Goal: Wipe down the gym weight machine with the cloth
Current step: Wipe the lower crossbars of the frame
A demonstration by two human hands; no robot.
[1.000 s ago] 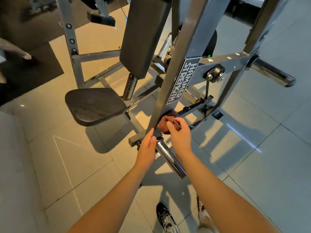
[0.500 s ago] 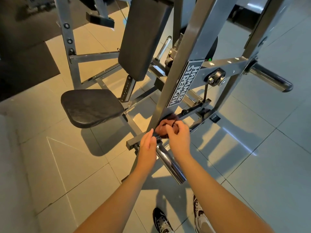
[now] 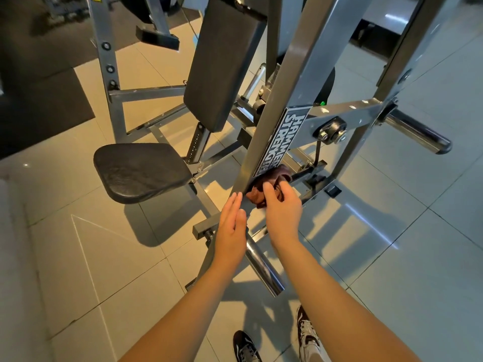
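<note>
While half a second earlier it lay bunched at the beam's foot, the cloth (image 3: 269,185) now sat higher on the slanted beam (image 3: 264,142), just under the label (image 3: 279,145): wiping appeared to be climbing. Right hand (image 3: 281,205) pinched the cloth; left hand (image 3: 230,231) was open and flat against the beam's near edge. Chrome peg (image 3: 264,267) below, between the forearms; seat (image 3: 141,171) and back pad (image 3: 222,61) to the left, apart. Crossbar bolt (image 3: 332,131) likely obstructs higher strokes.
</note>
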